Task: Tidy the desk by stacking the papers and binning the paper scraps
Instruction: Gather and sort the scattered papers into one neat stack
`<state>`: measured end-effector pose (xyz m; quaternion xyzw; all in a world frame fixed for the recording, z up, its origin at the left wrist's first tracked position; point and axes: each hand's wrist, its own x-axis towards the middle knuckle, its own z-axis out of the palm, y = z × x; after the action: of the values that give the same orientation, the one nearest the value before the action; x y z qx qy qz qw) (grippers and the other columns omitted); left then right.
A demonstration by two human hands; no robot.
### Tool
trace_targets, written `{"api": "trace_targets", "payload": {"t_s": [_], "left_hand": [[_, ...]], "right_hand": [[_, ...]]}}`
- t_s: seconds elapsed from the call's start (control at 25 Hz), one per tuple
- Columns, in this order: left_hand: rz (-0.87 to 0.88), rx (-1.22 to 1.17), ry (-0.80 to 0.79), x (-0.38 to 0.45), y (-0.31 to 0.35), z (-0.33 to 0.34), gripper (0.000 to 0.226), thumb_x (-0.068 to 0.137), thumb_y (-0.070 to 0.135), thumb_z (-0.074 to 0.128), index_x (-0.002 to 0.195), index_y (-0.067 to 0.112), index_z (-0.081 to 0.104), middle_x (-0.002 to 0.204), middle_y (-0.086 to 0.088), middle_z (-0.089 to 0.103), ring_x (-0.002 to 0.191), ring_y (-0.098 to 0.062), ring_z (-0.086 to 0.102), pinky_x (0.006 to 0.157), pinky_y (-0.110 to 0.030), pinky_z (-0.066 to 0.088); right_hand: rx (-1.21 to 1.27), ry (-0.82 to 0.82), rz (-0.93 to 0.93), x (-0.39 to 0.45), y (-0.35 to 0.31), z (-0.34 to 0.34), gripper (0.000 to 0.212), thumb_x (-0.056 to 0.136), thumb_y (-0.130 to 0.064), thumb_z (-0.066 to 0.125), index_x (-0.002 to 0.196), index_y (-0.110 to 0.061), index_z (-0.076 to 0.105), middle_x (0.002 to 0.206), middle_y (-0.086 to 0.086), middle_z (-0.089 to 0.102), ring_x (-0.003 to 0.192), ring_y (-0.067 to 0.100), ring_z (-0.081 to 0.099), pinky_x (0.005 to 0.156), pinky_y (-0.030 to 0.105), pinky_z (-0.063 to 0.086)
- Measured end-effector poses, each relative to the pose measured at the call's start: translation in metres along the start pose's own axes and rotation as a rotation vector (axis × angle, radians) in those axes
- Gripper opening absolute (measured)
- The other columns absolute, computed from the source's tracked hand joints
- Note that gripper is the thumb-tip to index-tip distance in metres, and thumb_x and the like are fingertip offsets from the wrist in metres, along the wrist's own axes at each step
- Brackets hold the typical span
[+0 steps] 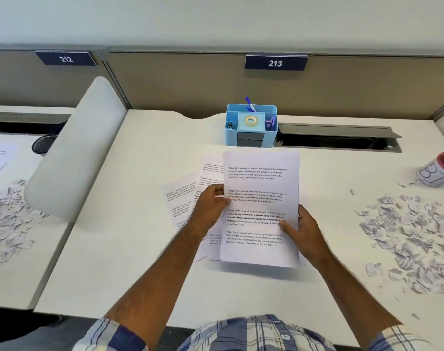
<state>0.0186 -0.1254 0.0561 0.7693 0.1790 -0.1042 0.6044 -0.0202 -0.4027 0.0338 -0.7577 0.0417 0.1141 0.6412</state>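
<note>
A stack of printed white papers (pixel 261 183) is held just above the middle of the desk. My left hand (pixel 210 206) grips its left edge and my right hand (pixel 298 226) grips its lower right edge, thumb on top of the page. Under and to the left of the stack, a few more printed sheets (pixel 183 198) lie fanned on the desk. A wide scatter of torn paper scraps (pixel 413 236) covers the desk's right side. A small cup-shaped bin (pixel 437 171) with a red rim and a hand-lettered label lies tipped at the far right.
A blue desk organiser (pixel 251 127) with pens and tape stands behind the papers. An open cable slot (pixel 337 139) runs along the back right. A white divider panel (pixel 76 148) separates the neighbouring desk, where more scraps (pixel 8 214) and a sheet lie.
</note>
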Motion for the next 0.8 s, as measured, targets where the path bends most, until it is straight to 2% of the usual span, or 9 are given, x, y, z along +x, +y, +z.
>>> {"api": "trace_targets", "payload": {"t_s": [0.12,0.2,0.28,0.36,0.44,0.56,0.64,0.8], "left_hand": [[-0.075,0.124,0.208,0.015,-0.036,-0.014,0.045,0.091,0.019,0.079,0.134,0.017,0.064,0.134,-0.003,0.065,0.127,-0.025,0.061,0.103,-0.036,0.051],[-0.195,0.296,0.359,0.020,-0.059,-0.026,0.060,0.087,0.030,0.083,0.141,0.017,0.059,0.144,-0.009,0.056,0.137,-0.035,0.049,0.113,-0.046,0.044],[-0.361,0.461,0.454,0.018,-0.075,-0.037,0.072,0.085,0.039,0.083,0.145,0.015,0.053,0.149,-0.014,0.047,0.139,-0.040,0.043,0.112,-0.052,0.041],[-0.424,0.521,0.515,0.013,-0.087,-0.045,0.078,0.082,0.042,0.085,0.143,0.008,0.049,0.148,-0.020,0.045,0.136,-0.043,0.045,0.109,-0.054,0.043],[-0.431,0.501,0.537,0.014,-0.094,-0.047,0.085,0.079,0.043,0.088,0.142,0.004,0.047,0.145,-0.023,0.045,0.133,-0.044,0.047,0.108,-0.055,0.045],[-0.449,0.523,0.505,0.019,-0.092,-0.041,0.091,0.074,0.044,0.092,0.140,0.003,0.045,0.143,-0.022,0.045,0.131,-0.044,0.049,0.106,-0.053,0.048],[-0.437,0.595,0.477,0.020,-0.087,-0.033,0.092,0.073,0.044,0.093,0.139,0.003,0.044,0.142,-0.022,0.045,0.130,-0.042,0.050,0.105,-0.051,0.048],[-0.420,0.581,0.415,0.024,-0.081,-0.021,0.083,0.079,0.032,0.090,0.139,0.001,0.041,0.141,-0.023,0.048,0.129,-0.044,0.054,0.105,-0.050,0.049]], "right_hand": [[0.018,0.051,0.075,0.002,0.021,-0.002,0.040,0.095,0.004,0.066,0.128,-0.018,0.058,0.122,-0.002,0.074,0.110,0.019,0.072,0.101,0.049,0.055],[0.044,0.068,0.122,0.003,0.031,-0.009,0.042,0.094,0.003,0.067,0.128,-0.020,0.059,0.123,0.000,0.074,0.111,0.021,0.072,0.100,0.051,0.055],[0.067,0.086,0.154,0.003,0.038,-0.014,0.042,0.094,0.002,0.068,0.127,-0.022,0.060,0.125,0.001,0.073,0.111,0.021,0.072,0.099,0.047,0.056],[0.041,0.092,0.170,0.002,0.045,-0.017,0.040,0.094,0.003,0.068,0.124,-0.021,0.059,0.125,0.003,0.072,0.106,0.013,0.073,0.092,0.035,0.059],[-0.003,0.102,0.187,0.002,0.049,-0.018,0.037,0.094,0.004,0.067,0.123,-0.017,0.058,0.122,0.003,0.072,0.097,0.003,0.073,0.081,0.020,0.059],[-0.066,0.099,0.199,0.006,0.053,-0.016,0.035,0.094,0.007,0.066,0.122,-0.012,0.056,0.117,0.001,0.070,0.088,-0.007,0.071,0.074,0.012,0.054],[-0.094,0.091,0.199,0.008,0.056,-0.015,0.035,0.094,0.006,0.066,0.122,-0.012,0.056,0.117,0.000,0.071,0.091,-0.005,0.071,0.077,0.014,0.055],[-0.079,0.067,0.196,0.010,0.059,-0.014,0.036,0.094,0.004,0.066,0.125,-0.011,0.056,0.123,0.001,0.072,0.106,0.014,0.071,0.090,0.031,0.057]]}}
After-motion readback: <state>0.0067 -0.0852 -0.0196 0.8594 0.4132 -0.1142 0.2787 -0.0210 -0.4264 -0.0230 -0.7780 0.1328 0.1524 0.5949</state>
